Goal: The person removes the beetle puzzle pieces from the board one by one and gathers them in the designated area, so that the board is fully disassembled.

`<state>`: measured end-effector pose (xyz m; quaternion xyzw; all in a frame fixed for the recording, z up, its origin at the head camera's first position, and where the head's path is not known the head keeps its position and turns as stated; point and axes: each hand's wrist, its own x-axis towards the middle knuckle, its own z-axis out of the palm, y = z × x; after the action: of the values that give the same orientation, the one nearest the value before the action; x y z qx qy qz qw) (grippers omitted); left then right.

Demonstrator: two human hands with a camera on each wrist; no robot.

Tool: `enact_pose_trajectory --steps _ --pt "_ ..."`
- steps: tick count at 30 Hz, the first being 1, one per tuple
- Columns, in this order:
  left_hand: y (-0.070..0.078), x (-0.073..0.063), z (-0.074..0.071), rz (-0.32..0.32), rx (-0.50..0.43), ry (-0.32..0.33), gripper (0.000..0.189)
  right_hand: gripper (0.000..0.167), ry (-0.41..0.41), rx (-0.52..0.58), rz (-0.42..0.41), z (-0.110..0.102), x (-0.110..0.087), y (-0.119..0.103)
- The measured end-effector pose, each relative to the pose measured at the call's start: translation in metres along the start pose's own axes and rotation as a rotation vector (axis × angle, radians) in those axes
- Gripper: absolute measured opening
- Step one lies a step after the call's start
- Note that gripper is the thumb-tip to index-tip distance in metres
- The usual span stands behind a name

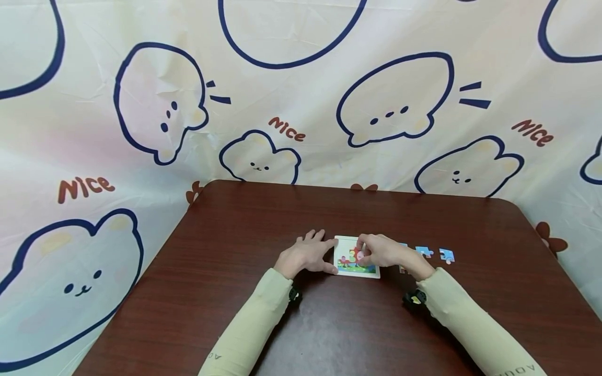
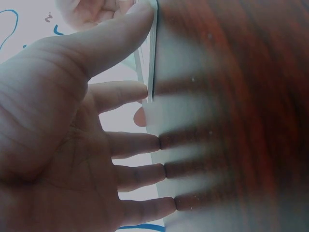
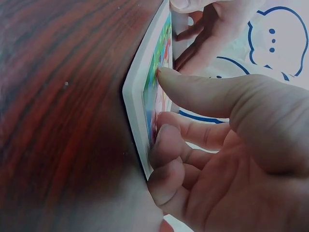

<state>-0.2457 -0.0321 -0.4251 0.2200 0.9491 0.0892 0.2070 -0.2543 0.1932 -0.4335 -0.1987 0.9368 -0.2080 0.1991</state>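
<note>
From where I stand, the white-framed puzzle tray [image 1: 345,243] lies flat on the brown table [image 1: 329,329], in front of the person and between their two hands. Its green grassy strip [image 1: 359,269] runs along the near side, so the picture sits upright to the person, with a bare white stretch toward the far edge. The tray looks a little wider across than deep, though seen at this slant I can't say for certain which way its long axis runs.

The left hand [image 1: 308,254] is spread, fingers straight and apart, with thumb and forefinger touching the tray's left edge. The right hand [image 1: 383,250] bends over the picture, its thumb tip on the printed surface and its other fingers curled close to it; whether it pinches a piece there, I can't tell. Just right of the tray are loose blue pieces, one [image 1: 424,251] nearer and another [image 1: 447,255] farther out, with others partly hidden by the right hand.
</note>
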Motion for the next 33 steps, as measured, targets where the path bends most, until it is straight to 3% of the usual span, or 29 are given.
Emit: enact_pose_trajectory --steps 33 --pt "-0.0007 0.0021 0.0009 0.009 0.023 0.001 0.081 0.032 0.002 -0.013 -0.009 -0.0023 -0.0009 -0.0054"
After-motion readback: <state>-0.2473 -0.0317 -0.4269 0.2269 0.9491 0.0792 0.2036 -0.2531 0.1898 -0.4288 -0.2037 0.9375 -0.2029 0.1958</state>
